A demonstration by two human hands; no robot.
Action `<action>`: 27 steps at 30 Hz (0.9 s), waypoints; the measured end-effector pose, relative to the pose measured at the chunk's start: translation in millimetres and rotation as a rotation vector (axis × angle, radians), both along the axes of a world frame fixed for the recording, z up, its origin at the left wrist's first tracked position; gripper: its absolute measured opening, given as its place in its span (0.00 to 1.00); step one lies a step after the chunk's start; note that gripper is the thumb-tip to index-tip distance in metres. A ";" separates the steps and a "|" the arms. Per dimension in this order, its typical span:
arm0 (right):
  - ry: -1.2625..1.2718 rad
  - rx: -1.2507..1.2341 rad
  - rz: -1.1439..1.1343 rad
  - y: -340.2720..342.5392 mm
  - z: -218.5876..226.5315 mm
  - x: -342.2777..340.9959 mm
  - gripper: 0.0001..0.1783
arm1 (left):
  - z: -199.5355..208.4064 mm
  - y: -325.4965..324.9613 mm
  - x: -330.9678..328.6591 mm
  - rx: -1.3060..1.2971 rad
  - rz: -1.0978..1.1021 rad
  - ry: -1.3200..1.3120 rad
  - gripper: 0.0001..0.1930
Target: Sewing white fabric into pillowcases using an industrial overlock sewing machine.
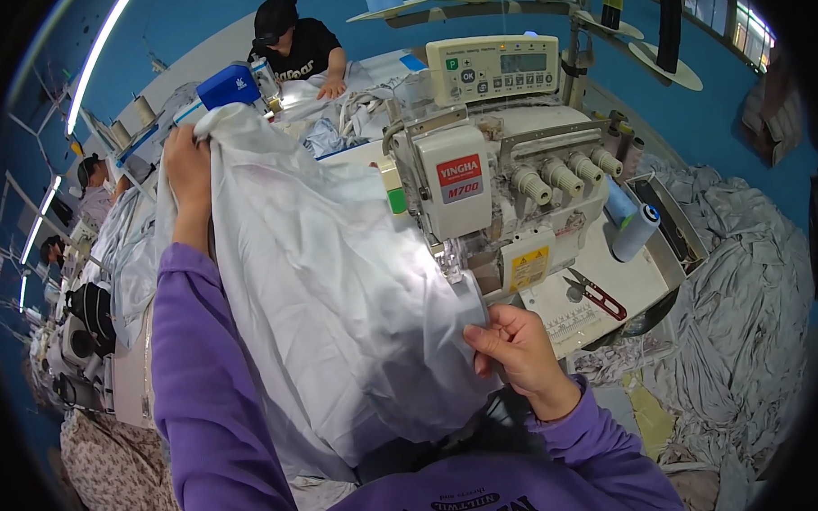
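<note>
A large piece of white fabric spreads over the sewing table and hangs down toward my lap. My left hand is raised at the far left, its fingers closed on the fabric's upper edge. Near the front right, my right hand pinches the fabric's edge between thumb and fingers. Between the hands stands a white overlock sewing machine. Its lit presser foot area sits right at the fabric's right edge; the needle is too small to make out.
Thread snips with dark red handles lie right of the machine, beside a light blue thread cone. A control panel tops the machine. Grey fabric is heaped at the right. Across the table a person handles cloth.
</note>
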State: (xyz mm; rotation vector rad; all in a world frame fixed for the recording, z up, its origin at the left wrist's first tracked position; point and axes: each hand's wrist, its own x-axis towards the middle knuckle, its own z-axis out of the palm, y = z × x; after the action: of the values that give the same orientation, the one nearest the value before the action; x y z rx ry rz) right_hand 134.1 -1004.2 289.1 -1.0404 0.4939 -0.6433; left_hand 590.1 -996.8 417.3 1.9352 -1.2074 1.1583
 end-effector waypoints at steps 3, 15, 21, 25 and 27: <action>-0.007 0.002 0.023 4.7 3.3 2.6 0.10 | -40.7 23.9 27.8 0.097 0.179 0.273 0.24; 0.022 0.019 0.023 -3.4 -4.4 -1.7 0.09 | -132.7 102.5 -154.3 0.338 -0.102 0.463 0.04; 0.008 0.028 0.018 -3.1 0.3 -1.2 0.09 | -105.4 48.9 -106.9 -0.016 -0.249 0.499 0.03; 0.017 0.044 0.020 -4.7 -1.8 -1.4 0.10 | -86.4 22.6 -91.5 -0.125 -0.203 0.466 0.04; 0.028 0.015 0.043 -4.7 2.2 -2.8 0.12 | -75.1 12.1 -87.8 -0.185 -0.218 0.424 0.04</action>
State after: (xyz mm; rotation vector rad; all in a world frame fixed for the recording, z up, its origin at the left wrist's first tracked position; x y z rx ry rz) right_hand 131.4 -1008.8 291.4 -1.0441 0.4983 -0.5867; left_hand 502.2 -984.8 342.3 1.7440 -1.0114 0.6760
